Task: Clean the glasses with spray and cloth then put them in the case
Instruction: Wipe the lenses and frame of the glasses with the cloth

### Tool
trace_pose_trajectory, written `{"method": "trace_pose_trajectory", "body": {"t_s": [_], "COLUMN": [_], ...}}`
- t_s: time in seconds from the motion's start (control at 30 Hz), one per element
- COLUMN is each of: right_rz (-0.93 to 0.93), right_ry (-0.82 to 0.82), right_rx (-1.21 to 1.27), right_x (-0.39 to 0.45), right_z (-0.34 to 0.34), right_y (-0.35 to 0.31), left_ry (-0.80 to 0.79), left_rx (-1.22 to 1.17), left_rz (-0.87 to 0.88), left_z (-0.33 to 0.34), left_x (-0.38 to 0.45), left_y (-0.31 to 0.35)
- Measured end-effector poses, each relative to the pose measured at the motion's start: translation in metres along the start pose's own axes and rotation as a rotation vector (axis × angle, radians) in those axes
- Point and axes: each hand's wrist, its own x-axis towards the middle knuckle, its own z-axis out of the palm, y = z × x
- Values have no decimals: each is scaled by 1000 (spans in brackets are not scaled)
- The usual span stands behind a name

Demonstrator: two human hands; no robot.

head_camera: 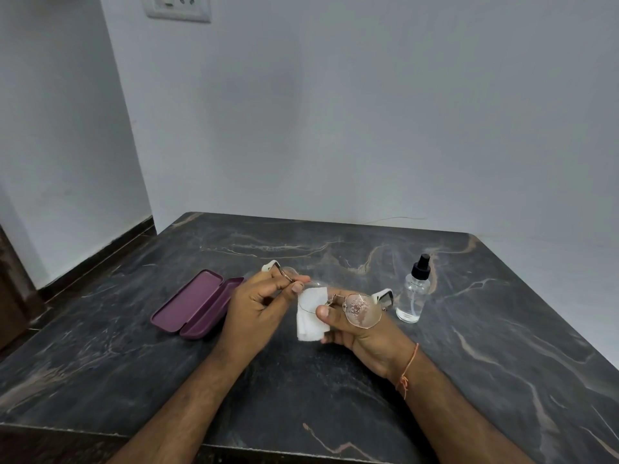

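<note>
Two bare forearms reach in from the near edge, and we count one thin orange thread point(408, 370) tied around the right wrist. Past them we see our two hands meeting above the middle of one dark marble table point(502, 346).

Our left hand point(258, 309) is curled, thumb and forefinger pinched on the metal frame at the left side of the single pair of glasses point(335, 298). Our right hand point(361, 333) grips one folded white cloth point(311, 316), the thumb pressing it against the left lens, so that lens is mostly hidden behind the cloth. We count two lenses: the right lens point(362, 309) lies exposed over our right palm and is speckled with droplets. The glasses are held off the table between the hands, with two pale temple tips showing, one beyond the left hand and one out to the right near the bottle.

Just left of the left hand lies one purple glasses case point(197, 304), open, its two halves side by side on the table with nothing that we can see inside. On the right, a little beyond the right hand, stands one clear spray bottle point(412, 294) with a black pump top, upright and apart from the hand.

Farther back we see bare tabletop, then the pale wall with one switch plate point(177, 6) high up.
</note>
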Motion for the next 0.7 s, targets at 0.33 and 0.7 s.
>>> {"method": "trace_pose_trajectory", "body": {"t_s": [0.33,0.7], "right_rz": [-58,-86], "right_ry": [152,221], "right_rx": [81,72], "right_x": [6,7], "right_z": [-1,-3], "right_y": [0,0], "left_ry": [42,36], "left_rx": [34,52], "left_rz": [1,17], "left_z": [0,0], "left_x": [1,0], "left_y": [-3,-3]}}
